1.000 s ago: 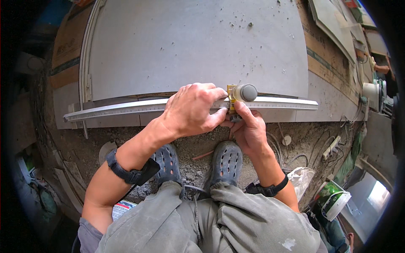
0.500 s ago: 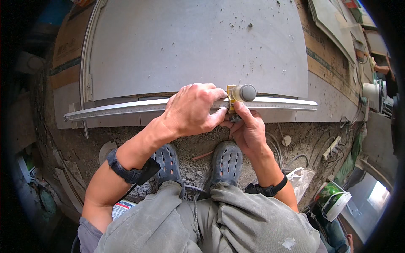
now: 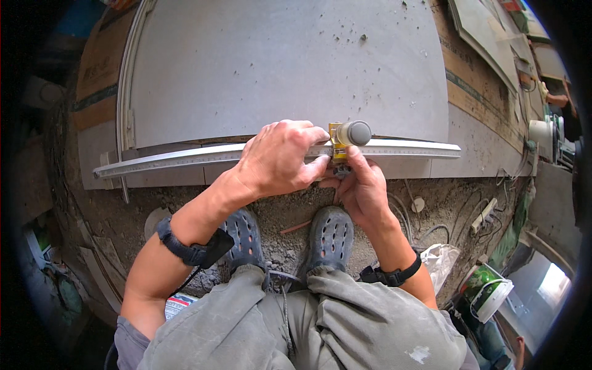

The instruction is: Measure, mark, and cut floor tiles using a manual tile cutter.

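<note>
A long silver graduated straightedge (image 3: 413,150) lies crosswise near the front of a large pale grey panel (image 3: 283,74). A yellow sliding fitting (image 3: 339,150) sits on it, with a round grey-capped knob (image 3: 354,133) on top. My left hand (image 3: 283,157) is closed on the straightedge, its fingertips against the fitting's left side. My right hand (image 3: 365,188) is closed on the fitting from the near right, its thumb on the front and other fingers partly hidden underneath.
Cardboard (image 3: 462,92) and leaning boards (image 3: 487,37) flank the panel. Below are my grey clogs (image 3: 330,237) on gritty ground, cables, a power strip (image 3: 485,216), a white bag (image 3: 439,265) and a green-and-white bucket (image 3: 487,290). Another person's hand (image 3: 555,98) shows at the right edge.
The straightedge, fitting and both my hands have shifted very slightly to the left. The grips look the same.
</note>
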Action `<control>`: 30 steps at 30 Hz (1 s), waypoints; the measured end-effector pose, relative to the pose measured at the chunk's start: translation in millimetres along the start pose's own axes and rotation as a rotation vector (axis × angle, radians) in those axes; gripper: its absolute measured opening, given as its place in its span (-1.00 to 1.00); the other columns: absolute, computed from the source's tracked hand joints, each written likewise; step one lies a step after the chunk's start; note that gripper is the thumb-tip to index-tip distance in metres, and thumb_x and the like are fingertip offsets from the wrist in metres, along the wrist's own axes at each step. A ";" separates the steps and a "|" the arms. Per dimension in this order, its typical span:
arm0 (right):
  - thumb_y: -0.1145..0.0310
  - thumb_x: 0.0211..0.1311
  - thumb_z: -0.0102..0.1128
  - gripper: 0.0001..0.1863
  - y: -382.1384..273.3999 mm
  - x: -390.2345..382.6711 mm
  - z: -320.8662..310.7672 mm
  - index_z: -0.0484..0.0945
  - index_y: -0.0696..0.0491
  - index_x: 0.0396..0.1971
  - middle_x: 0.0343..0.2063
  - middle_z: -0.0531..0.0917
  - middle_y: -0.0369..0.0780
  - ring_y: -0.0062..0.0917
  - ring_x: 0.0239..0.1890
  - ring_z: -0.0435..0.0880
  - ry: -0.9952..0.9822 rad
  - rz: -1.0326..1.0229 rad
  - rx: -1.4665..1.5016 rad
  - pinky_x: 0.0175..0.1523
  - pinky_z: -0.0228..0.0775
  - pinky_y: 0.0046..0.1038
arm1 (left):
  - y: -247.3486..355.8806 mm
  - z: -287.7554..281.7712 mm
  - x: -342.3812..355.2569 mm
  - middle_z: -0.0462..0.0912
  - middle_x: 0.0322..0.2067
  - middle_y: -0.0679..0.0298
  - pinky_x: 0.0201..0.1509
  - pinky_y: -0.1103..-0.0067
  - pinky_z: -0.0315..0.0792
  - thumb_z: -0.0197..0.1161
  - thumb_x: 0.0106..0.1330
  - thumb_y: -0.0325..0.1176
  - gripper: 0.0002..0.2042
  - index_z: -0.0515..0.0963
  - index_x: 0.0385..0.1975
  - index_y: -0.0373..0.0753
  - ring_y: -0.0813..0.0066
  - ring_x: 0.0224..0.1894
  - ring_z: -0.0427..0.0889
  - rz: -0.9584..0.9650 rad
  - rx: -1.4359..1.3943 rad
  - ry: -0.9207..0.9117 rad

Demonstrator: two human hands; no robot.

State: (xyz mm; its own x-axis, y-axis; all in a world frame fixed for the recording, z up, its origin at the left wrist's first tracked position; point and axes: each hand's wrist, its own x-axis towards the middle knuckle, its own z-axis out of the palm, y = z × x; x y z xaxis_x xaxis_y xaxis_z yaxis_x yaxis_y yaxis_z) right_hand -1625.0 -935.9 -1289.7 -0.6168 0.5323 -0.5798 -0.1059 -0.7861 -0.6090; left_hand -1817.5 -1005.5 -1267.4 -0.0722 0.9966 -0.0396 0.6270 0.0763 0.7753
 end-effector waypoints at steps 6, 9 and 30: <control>0.10 0.32 0.36 -0.58 0.9 -15.9 -2.8 0.57 0.23 -0.30 -0.51 0.73 -0.16 -0.57 -0.48 0.71 0.195 -0.231 -0.807 -0.36 0.55 -0.54 | -7.9 2.7 3.5 0.73 -0.25 -0.02 -0.09 0.30 0.61 0.34 0.17 -0.26 -0.67 0.67 -0.17 -0.38 0.00 -0.22 0.72 0.004 0.035 0.050; 0.15 0.23 0.46 -0.58 1.4 -16.6 12.5 0.52 0.22 -0.45 -0.61 0.69 -0.21 -0.66 -0.52 0.67 0.266 -0.385 -0.983 -0.40 0.51 -0.56 | -10.2 3.8 3.5 0.73 -0.25 -0.01 -0.09 0.30 0.61 0.34 0.16 -0.27 -0.67 0.67 -0.18 -0.38 0.00 -0.22 0.72 -0.004 0.022 0.061; 0.03 0.53 0.06 -0.55 -3.5 -16.0 7.8 0.53 0.17 -0.32 -0.66 0.64 -0.23 -0.61 -0.66 0.63 0.002 -0.076 -0.523 -0.59 0.39 -0.63 | -7.7 1.2 4.1 0.72 -0.25 0.00 -0.11 0.30 0.60 0.33 0.17 -0.26 -0.69 0.67 -0.18 -0.36 0.00 -0.22 0.72 -0.011 0.025 0.063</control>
State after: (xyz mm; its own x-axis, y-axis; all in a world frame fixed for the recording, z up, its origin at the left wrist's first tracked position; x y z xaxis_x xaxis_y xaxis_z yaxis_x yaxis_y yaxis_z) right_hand -1620.9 -944.1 -1274.1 -0.6207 0.5829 -0.5244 0.2531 -0.4840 -0.8377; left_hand -1821.7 -1002.0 -1274.3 -0.1273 0.9918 -0.0075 0.6452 0.0885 0.7588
